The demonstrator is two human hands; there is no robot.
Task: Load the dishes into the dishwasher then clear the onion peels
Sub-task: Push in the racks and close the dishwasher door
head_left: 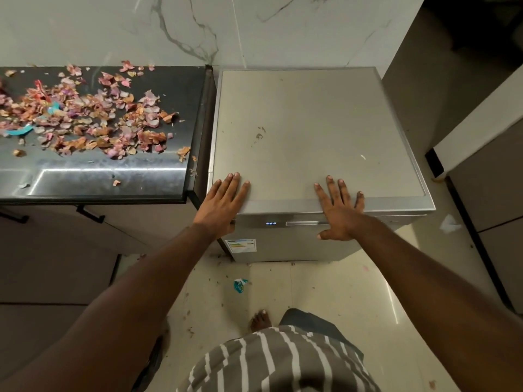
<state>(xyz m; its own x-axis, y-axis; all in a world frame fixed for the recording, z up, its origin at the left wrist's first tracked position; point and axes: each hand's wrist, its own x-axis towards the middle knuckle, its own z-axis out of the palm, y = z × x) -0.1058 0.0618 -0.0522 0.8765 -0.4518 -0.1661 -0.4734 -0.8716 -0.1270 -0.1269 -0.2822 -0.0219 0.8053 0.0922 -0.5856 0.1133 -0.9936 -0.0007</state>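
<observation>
Both hands flat on the closed dishwasher (317, 131), onion peels (93, 117) on the surface beside it.

The steel dishwasher stands against the marble wall, door closed, small blue lights showing on its front panel. The left hand (222, 205) lies at its near left corner with fingers straight, holding nothing; the right hand (339, 210) lies spread over the near edge, fingers straight on top, thumb down across the front. Pink and brown onion peels are scattered over the black surface (119, 176) just left of the dishwasher, among them teal scraps. A teal wrapper (240, 285) lies on the floor (325, 290).
</observation>
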